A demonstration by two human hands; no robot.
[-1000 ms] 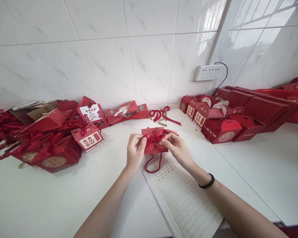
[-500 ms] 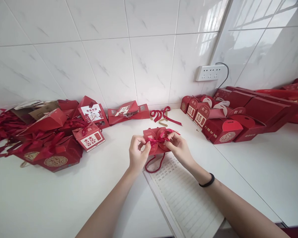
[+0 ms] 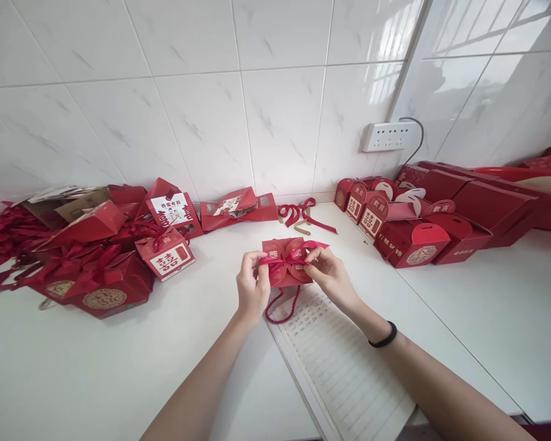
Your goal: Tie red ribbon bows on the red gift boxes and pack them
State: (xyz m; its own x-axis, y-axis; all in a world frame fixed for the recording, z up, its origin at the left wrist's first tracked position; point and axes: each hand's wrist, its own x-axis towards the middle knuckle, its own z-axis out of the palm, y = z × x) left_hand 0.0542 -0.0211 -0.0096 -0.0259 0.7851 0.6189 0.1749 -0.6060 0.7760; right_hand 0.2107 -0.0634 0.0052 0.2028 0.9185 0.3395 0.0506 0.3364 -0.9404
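In the middle of the white counter, a small red gift box has its petal-shaped flaps folded over the top. A dark pink ribbon is tied across it in a bow. My left hand pinches the bow's left side, and my right hand pinches its right side. A dark red twisted cord loops from the box's near side onto a notebook with ruled, written pages. My fingertips partly hide the ribbon's ends.
Red boxes with ribbon bows crowd the left, beside a small box. Loose ribbon lies near the tiled wall. Several red boxes and larger flat ones stand at the right, below a power strip.
Both hands stay at the bow. My left hand has shifted slightly left with the ribbon, and the bow's loops look more spread, showing more of the box top.
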